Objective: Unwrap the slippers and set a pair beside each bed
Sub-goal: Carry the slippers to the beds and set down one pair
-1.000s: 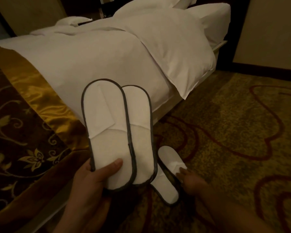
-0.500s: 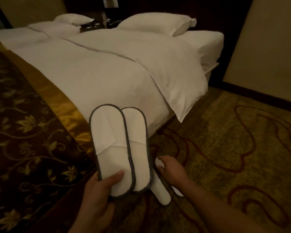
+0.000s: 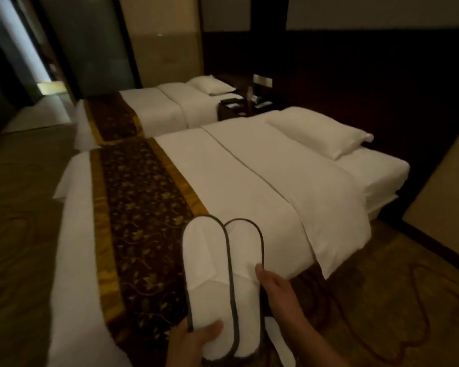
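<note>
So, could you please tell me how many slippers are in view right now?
3: two held together in the left hand, the left slipper and right slipper; a floor slipper lies beside the near bed. Its partner may be hidden.

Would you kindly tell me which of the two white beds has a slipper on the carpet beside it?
The nearer white bed: a white slipper lies beside it; none shows by the far bed.
</note>
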